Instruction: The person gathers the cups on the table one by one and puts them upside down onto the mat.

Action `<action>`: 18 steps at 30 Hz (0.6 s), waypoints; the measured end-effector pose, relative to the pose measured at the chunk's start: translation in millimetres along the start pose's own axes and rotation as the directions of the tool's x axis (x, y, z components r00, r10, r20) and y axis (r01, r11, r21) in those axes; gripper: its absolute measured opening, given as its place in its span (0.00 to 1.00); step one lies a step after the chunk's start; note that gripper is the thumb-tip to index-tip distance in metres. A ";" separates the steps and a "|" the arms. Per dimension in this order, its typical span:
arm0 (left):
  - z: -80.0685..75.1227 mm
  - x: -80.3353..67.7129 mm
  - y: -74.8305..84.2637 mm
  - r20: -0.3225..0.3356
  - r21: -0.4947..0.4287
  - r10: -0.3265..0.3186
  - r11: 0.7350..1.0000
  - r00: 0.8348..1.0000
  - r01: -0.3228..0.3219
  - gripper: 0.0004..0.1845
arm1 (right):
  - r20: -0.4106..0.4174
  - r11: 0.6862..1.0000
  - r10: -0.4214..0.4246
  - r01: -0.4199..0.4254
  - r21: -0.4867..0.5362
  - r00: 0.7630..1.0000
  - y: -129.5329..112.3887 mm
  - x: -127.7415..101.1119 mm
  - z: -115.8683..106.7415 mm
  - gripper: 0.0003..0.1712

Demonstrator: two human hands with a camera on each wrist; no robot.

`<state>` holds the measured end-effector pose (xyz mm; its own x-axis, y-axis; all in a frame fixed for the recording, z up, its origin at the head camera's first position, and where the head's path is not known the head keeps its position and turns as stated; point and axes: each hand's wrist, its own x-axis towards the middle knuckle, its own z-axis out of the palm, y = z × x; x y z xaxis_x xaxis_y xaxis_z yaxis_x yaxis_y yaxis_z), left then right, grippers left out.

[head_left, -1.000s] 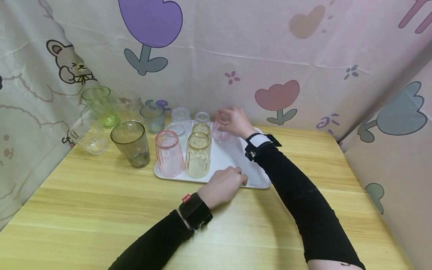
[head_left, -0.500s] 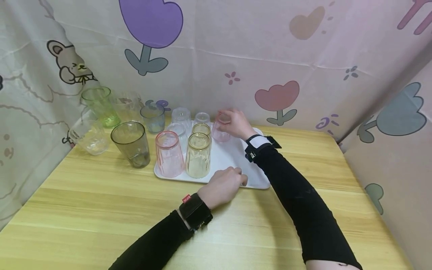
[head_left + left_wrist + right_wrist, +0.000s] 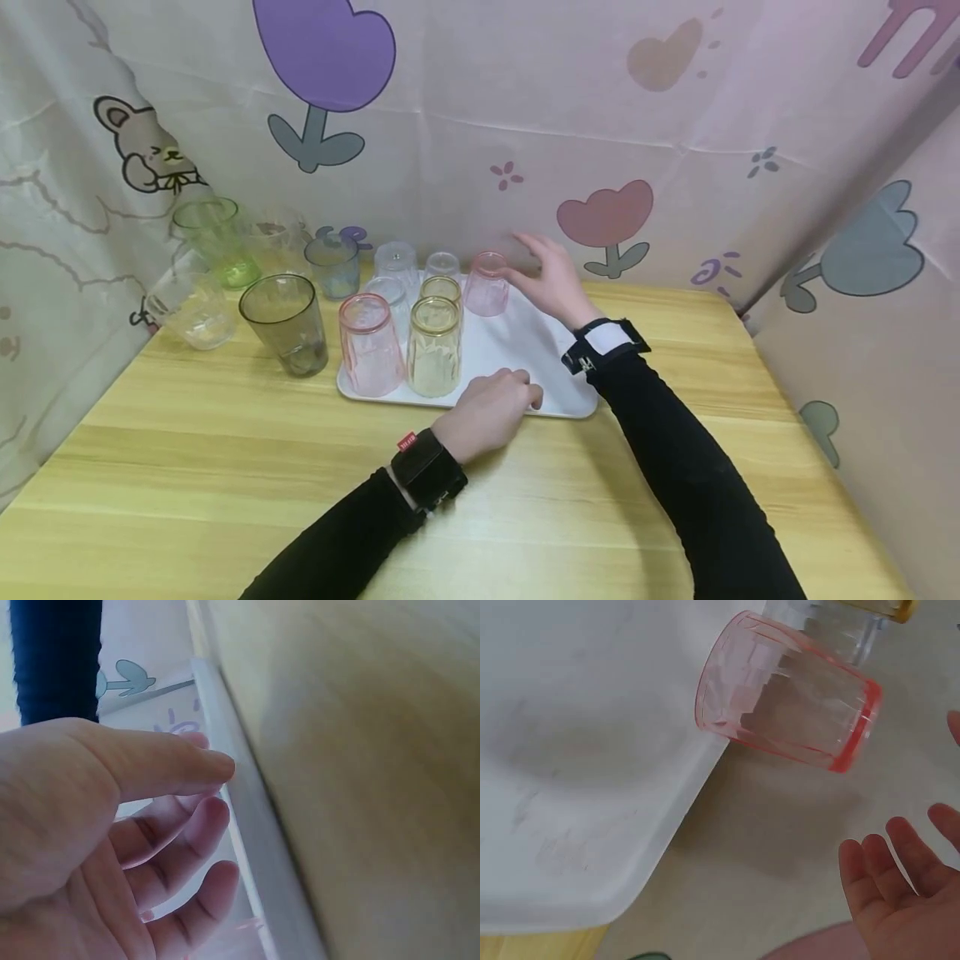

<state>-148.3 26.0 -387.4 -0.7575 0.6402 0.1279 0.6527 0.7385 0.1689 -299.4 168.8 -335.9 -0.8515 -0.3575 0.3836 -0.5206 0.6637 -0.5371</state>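
A white tray (image 3: 525, 350) lies on the wooden table and carries several upside-down cups. A small pink cup (image 3: 486, 283) stands at its far right corner, also seen in the right wrist view (image 3: 787, 712). My right hand (image 3: 551, 279) hovers just right of that cup, fingers spread and holding nothing. My left hand (image 3: 491, 408) rests on the tray's near edge, fingers loosely curled over the rim (image 3: 247, 825). A larger pink cup (image 3: 367, 343) and a yellow cup (image 3: 433, 347) stand in the tray's front row.
Left of the tray stand a dark grey cup (image 3: 285, 323), a blue-grey cup (image 3: 333, 267), a green cup (image 3: 213, 237) and clear cups (image 3: 187, 304). A patterned cloth wall closes in the back and both sides. Bare wood table (image 3: 225, 467) stretches toward me.
My right hand let go of the small pink cup and drew back to the right with fingers opening. The cup stays on the tray. The left hand has hardly moved.
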 end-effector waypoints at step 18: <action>-55.3 -8.7 -20.0 -0.449 -0.132 -0.054 0.991 0.892 -0.006 0.14 | 0.039 0.975 0.217 -0.215 -0.051 0.975 29.0 -65.1 -36.0 0.32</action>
<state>-155.5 -6.0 -337.8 -0.7173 0.4361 0.5434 0.6498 0.7002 0.2957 -256.8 235.0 -349.4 -0.9459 -0.2306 0.2282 -0.3217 0.7575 -0.5681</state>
